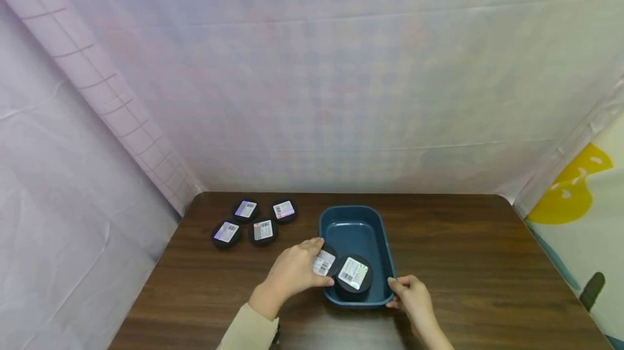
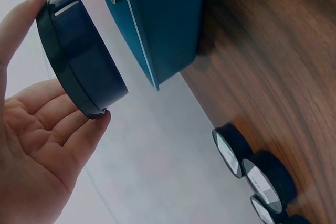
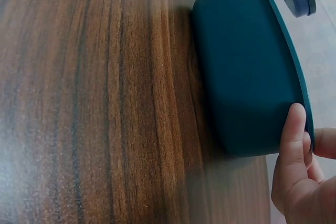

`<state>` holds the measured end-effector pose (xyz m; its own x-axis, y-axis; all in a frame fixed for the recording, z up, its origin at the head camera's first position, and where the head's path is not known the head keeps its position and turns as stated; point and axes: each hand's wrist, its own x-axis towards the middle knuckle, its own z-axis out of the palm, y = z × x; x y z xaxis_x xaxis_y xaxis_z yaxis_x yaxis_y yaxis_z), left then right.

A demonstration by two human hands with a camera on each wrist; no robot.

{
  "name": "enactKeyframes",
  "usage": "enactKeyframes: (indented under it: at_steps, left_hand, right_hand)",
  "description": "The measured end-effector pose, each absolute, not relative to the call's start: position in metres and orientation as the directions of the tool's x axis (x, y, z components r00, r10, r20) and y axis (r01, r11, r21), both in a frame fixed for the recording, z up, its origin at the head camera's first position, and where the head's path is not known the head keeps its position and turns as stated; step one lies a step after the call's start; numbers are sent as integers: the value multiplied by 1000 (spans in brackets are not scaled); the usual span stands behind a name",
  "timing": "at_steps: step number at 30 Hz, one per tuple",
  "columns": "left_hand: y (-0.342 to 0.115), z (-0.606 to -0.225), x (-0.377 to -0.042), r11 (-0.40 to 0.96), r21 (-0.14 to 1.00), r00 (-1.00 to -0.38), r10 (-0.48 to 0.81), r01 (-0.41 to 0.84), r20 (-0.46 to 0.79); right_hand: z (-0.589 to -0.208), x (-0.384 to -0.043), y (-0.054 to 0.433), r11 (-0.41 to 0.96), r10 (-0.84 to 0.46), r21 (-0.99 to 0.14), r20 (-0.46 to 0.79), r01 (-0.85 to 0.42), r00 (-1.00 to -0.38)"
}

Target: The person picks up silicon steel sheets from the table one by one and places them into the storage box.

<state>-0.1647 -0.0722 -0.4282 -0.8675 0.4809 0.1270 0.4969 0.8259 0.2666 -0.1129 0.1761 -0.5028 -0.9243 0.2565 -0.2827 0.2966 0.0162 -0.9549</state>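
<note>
My left hand [image 1: 294, 270] grips a round black tub [image 2: 79, 56] by its edge, thumb on one side and fingers on the other. In the head view this tub overlaps the left wall of a blue rectangular bin [image 1: 359, 237], its white label facing up; the left wrist view shows it raised above the table. Inside the bin, at its near end, sits another black labelled tub [image 1: 353, 278]. My right hand [image 1: 413, 300] pinches the bin's rim at the near right corner, seen also in the right wrist view, where the fingers [image 3: 292, 140] press the outer wall.
Several more black round tubs with labels, among them one at the back [image 1: 246, 209] and one in front [image 1: 263, 232], lie grouped on the left of the brown wooden table [image 1: 453, 247]. Pale cloth [image 1: 341, 95] hangs behind the table's far edge and along both sides.
</note>
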Motion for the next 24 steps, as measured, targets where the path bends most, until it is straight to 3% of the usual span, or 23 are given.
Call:
enactKeyframes:
  at_steps: [24]
  left_hand:
    - [-45, -431, -164, 792, 263, -834, 534, 551, 138]
  right_hand:
    - [-502, -113, 176, 29, 267, -952, -287, 306, -920]
